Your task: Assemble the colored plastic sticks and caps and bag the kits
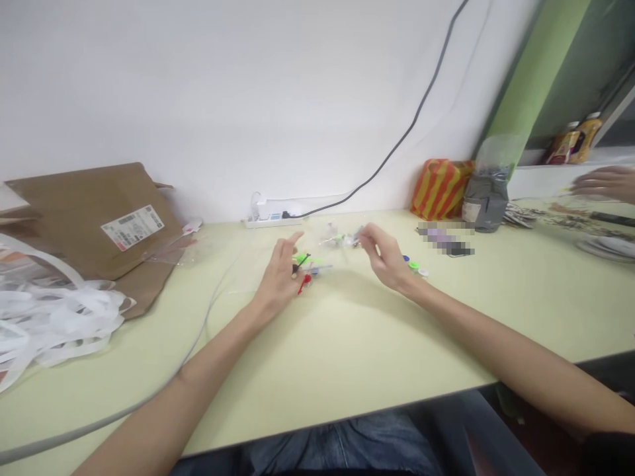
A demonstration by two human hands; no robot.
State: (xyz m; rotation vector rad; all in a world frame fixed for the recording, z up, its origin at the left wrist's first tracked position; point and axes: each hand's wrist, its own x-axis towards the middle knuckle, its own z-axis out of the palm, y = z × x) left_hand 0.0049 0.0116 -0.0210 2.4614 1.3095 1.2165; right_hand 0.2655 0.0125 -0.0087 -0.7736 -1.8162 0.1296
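Note:
My left hand (280,276) is raised over the table, index finger stretched out and the others bent. Several small coloured plastic pieces (307,280), red, black, green and blue, stick out between its thumb and fingers. Blur hides their exact kind. My right hand (384,256) is pinched, its fingertips at the edge of a clear plastic bag (330,239) with small pieces in or on it; whatever is in the pinch is too small to make out. Just right of that wrist lie small round caps, including a green one (413,266) and a white one (423,272).
A power strip (270,222) with a black cable stands against the wall. On the left are cardboard (94,231), white strips (54,311) and a grey cable (198,337). Right: a striped bag (439,188), a grey bag (487,198), and another person's hand (605,183).

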